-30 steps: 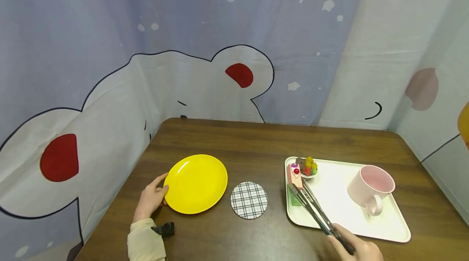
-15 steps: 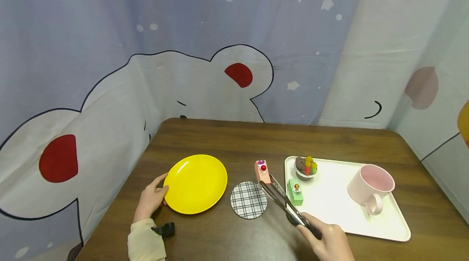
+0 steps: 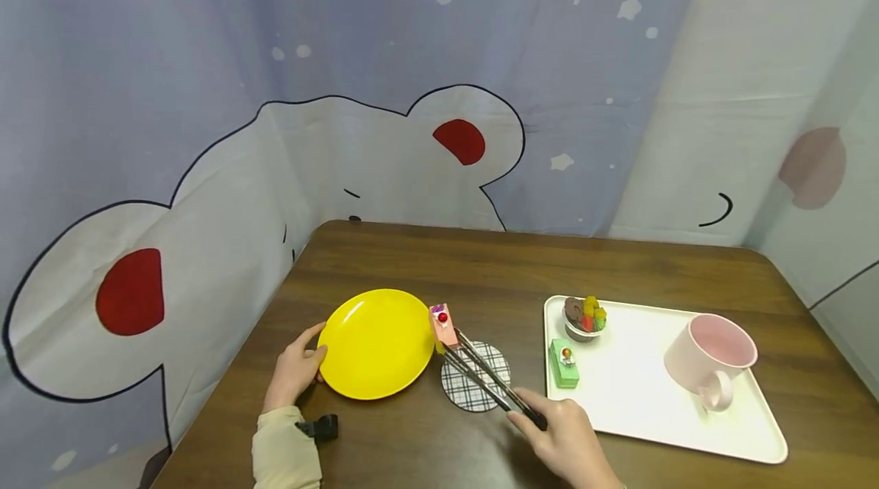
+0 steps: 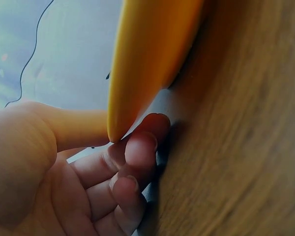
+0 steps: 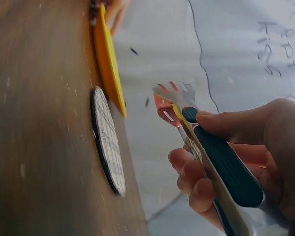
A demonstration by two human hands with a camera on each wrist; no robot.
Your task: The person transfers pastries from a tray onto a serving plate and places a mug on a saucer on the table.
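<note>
My right hand [image 3: 565, 435] grips a pair of metal tongs [image 5: 226, 164] with dark green grip pads, thumb on one arm and fingers round the other. Between the tong tips is a small pink toy cake slice [image 3: 442, 325] topped with a red cherry. In the head view the slice overlaps the right rim of a yellow plate [image 3: 376, 344]; the right wrist view has it raised above the table. At the plate's left rim, my left hand [image 3: 295, 368] pinches the edge, thumb on top and fingers beneath, as the left wrist view shows.
A round checked coaster [image 3: 474, 386] lies right of the plate, under the tongs. On the right, a white tray [image 3: 639, 382] carries a green cake slice [image 3: 565, 365], a fruit-topped cup dessert [image 3: 584, 319] and a pink mug [image 3: 710, 355]. A patterned curtain [image 3: 384, 161] hangs behind the table.
The right hand has carried the pink cake slice in the tongs leftward, from the tray across the coaster to the plate's right rim. The left hand keeps its hold on the plate.
</note>
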